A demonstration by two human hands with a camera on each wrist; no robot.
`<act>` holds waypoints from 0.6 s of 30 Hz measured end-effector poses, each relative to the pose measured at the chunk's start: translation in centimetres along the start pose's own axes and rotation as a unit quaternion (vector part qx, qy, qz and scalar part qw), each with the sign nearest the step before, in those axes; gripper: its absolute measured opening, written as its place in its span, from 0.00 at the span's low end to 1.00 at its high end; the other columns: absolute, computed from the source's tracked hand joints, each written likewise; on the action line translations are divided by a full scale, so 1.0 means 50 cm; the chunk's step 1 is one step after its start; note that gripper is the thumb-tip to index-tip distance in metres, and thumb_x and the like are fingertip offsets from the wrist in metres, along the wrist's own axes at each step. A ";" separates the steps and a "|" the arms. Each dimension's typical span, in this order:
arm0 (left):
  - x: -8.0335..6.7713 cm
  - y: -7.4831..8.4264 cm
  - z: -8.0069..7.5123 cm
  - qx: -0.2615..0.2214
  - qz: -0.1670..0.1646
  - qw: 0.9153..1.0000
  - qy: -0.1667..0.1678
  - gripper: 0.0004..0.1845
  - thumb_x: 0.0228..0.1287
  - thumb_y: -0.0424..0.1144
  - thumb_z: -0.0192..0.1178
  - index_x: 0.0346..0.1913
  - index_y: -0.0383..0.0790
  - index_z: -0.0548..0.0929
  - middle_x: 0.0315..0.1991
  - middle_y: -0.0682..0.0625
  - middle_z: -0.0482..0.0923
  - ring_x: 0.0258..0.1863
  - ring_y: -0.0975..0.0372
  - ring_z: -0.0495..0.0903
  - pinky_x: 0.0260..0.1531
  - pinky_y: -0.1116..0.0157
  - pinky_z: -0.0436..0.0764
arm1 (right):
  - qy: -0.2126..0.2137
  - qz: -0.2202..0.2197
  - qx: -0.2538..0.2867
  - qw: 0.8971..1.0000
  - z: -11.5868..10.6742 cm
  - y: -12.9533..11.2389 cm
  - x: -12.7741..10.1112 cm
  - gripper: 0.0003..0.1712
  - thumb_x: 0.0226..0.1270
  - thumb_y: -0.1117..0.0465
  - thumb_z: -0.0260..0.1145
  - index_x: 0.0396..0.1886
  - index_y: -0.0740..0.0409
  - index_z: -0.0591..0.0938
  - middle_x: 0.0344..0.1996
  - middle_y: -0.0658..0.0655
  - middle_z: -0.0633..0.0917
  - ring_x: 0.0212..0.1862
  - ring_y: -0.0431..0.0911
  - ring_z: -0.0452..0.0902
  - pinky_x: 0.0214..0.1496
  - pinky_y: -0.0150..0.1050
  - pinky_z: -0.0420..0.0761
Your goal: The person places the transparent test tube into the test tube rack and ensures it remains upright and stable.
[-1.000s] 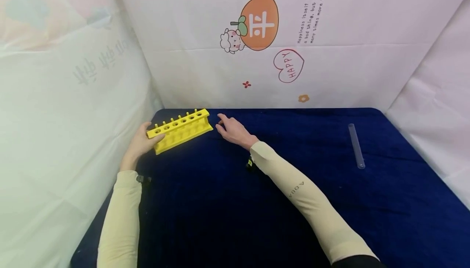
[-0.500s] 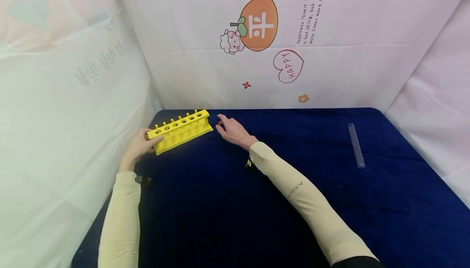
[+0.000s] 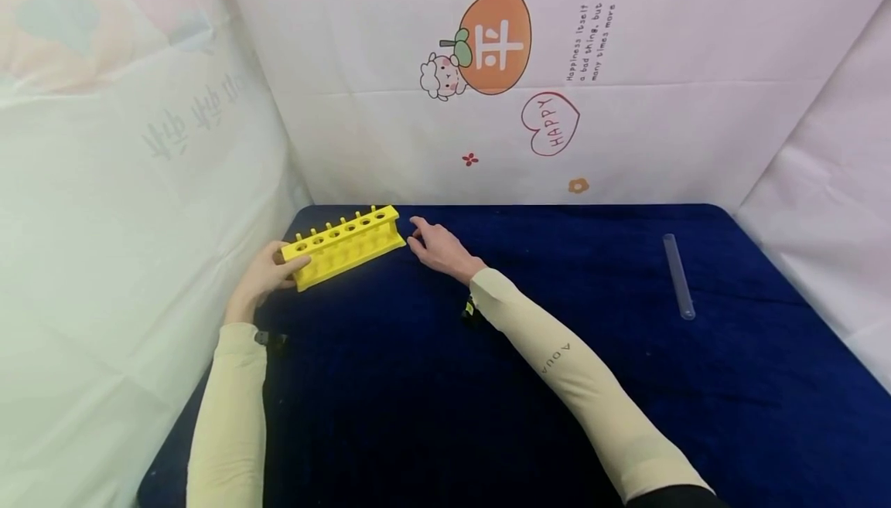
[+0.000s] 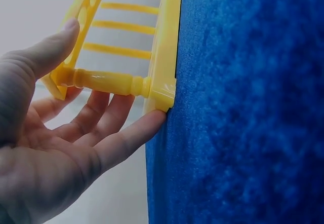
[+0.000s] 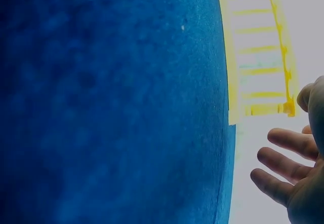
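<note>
Starting at the far left of my feed, I see the left sleeve (image 3: 228,407) run almost straight up along the side of the bench (image 3: 592,284), with the left hand (image 3: 261,274) at its end. That hand grips the near left end of the yellow rack (image 3: 342,238): the thumb presses the top plate, and the fingers curl behind the end post, one fingertip touching the base corner. The one change I pick out is here: a second ago a finger stood higher above the rack's end, and now it sits lower, so I judge the hold has settled while the rack itself keeps its place. The rack stands slantwise at the back left of the bench, six holes along its top, no tube in any of them. Just beside its right end is the right hand (image 3: 444,251), fingers loosely extended, holding nothing and apart from the rack; its pose is practically unchanged. The right sleeve (image 3: 571,353) comes up diagonally from the lower right. Well apart, toward the bench's right edge, a clear tube (image 3: 679,276) lies flat, untouched by either hand.
</note>
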State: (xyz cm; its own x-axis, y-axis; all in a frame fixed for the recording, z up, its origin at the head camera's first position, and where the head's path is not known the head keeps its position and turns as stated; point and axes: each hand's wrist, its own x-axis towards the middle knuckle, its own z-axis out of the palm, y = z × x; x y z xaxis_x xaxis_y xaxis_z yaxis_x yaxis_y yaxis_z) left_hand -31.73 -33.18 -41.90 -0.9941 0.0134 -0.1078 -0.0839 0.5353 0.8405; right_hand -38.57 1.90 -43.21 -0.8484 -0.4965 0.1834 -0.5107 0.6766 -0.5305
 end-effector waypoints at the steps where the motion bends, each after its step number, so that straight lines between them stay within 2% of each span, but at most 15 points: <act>1: 0.001 -0.002 0.000 -0.001 0.000 1.000 0.000 0.38 0.65 0.57 0.62 0.65 0.34 0.62 0.59 0.33 0.68 0.54 0.45 0.77 0.52 0.48 0.82 | 0.002 -0.001 0.004 1.000 0.002 -0.001 0.001 0.29 0.79 0.51 0.50 0.75 0.53 0.61 0.56 0.55 0.83 0.33 0.40 0.81 0.42 0.39 0.81; 10: -0.002 0.001 0.000 -0.014 0.006 1.000 -0.010 0.32 0.69 0.51 0.60 0.66 0.36 0.63 0.61 0.32 0.67 0.56 0.43 0.76 0.54 0.46 0.80 | 0.019 -0.001 0.003 1.000 0.015 -0.013 0.013 0.27 0.79 0.55 0.52 0.73 0.53 0.64 0.59 0.56 0.81 0.46 0.46 0.83 0.51 0.43 0.82; 18: -0.007 0.010 -0.007 -0.025 0.002 0.999 -0.027 0.31 0.72 0.45 0.57 0.69 0.33 0.59 0.65 0.28 0.62 0.60 0.36 0.71 0.59 0.40 0.75 | 0.008 0.012 0.002 1.000 0.020 -0.017 0.025 0.27 0.79 0.55 0.52 0.73 0.53 0.64 0.59 0.55 0.80 0.46 0.46 0.83 0.49 0.42 0.82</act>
State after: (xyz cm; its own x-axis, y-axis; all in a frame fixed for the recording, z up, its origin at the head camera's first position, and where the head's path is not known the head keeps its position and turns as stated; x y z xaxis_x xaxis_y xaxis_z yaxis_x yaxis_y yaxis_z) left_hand -31.42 -33.20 -41.25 -0.9893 0.0628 -0.1314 -0.0839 0.4918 0.8667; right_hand -39.07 0.18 -43.36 -0.8630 -0.4706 0.1835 -0.4887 0.6863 -0.5387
